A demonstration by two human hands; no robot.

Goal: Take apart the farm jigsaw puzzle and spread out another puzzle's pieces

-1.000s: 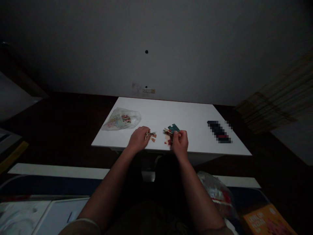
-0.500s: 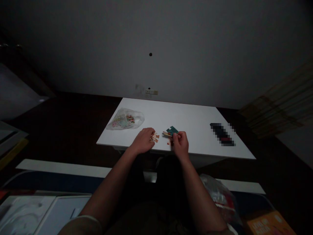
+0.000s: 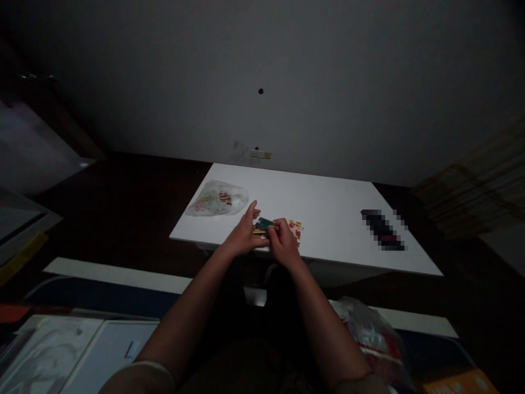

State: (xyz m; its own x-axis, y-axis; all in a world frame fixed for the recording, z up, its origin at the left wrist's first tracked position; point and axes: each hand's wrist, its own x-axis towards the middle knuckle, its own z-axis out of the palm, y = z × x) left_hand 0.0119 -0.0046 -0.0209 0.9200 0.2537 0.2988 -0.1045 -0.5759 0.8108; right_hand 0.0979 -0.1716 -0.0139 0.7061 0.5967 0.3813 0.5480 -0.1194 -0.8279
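Fingers of the right hand (image 3: 283, 241) pinch the teal puzzle piece (image 3: 264, 223) near the front edge of the table (image 3: 336, 197), left hand (image 3: 245, 234) stretched flat alongside; pressing it level probably helps tabs seat.

Teal puzzle piece cluster (image 3: 264, 223), flat on white table (image 3: 336, 208), between hands
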